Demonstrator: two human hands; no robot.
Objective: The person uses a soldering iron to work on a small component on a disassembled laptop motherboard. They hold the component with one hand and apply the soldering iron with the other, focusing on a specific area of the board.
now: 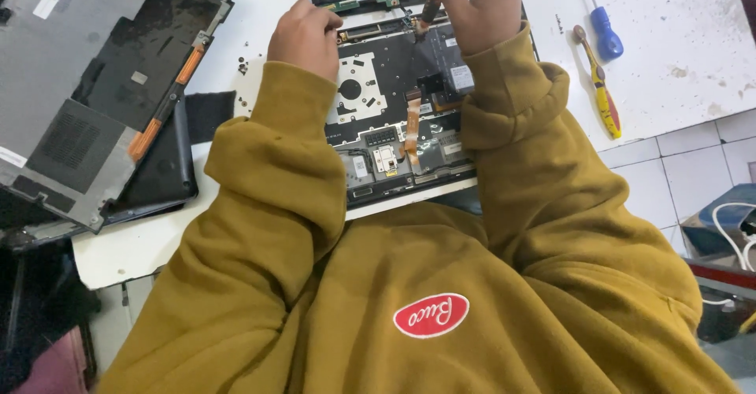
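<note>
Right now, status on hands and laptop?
Right hand grips screwdriver, tip on opened laptop chassis. Left hand rests on its edge. Loose screws beside it.

Off to the left on the white table (150, 244): a removed grey-black laptop bottom cover (94, 87) with orange strips, lying tilted over a second dark panel (169, 170). A few tiny loose screws (242, 65) sit just beside its right edge. Right side of the table: a blue-handled screwdriver (605, 33) and a yellow-and-red-handled one (602, 91), close together, both lying flat. The tabletop there is scuffed and stained. Beyond the table's edge there is white tiled floor (669, 181), with white cables (736, 240) at far right.
</note>
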